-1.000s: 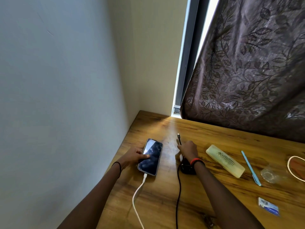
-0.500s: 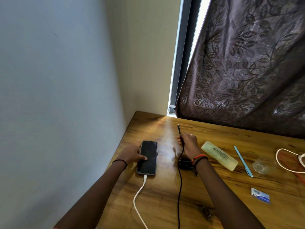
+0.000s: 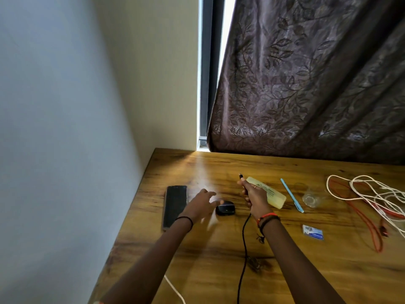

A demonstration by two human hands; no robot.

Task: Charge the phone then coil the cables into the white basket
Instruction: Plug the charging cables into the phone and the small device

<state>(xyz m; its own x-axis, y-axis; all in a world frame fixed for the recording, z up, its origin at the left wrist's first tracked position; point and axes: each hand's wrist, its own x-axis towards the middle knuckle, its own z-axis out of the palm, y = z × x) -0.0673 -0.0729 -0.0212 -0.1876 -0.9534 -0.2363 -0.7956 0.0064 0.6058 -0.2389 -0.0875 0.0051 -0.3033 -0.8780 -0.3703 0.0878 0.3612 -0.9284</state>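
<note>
A wooden table (image 3: pixel 219 270) is set into the corner of a pale-walled room, with a dark leaf-patterned curtain (image 3: pixel 306 84) hung behind it and a bright strip of window (image 3: pixel 221 40) left uncovered. The phone (image 3: pixel 175 207) is laid flat, screen dark, along the table's left edge beside the wall. A white cable (image 3: pixel 174 288) is seen near the bottom edge. Its run toward the phone is hidden by the forearm, so whether it is plugged in cannot be told. The left hand (image 3: pixel 202 205) is stretched out with fingers straight and spread, blurred, and nothing is held in it. Its fingertips are just beside a small black device (image 3: pixel 225 209), though contact cannot be made out. The right hand (image 3: pixel 255 198) is closed round a black cable (image 3: pixel 242 249) near its plug, which is pointed upward above the fist, while the rest is trailed toward the near edge. A yellowish case (image 3: pixel 266 193), a blue pen (image 3: pixel 291 195) and a small glass (image 3: pixel 310 198) are laid to the right, and farther right loose cords (image 3: pixel 383 195), white and red, are left tangled. The white basket is not in view. The charging step is judged to be in hand, with coiling not yet begun. Next, the black device would probably need to be steadied and the plug lined up squarely with its port before the cables are gathered.
</note>
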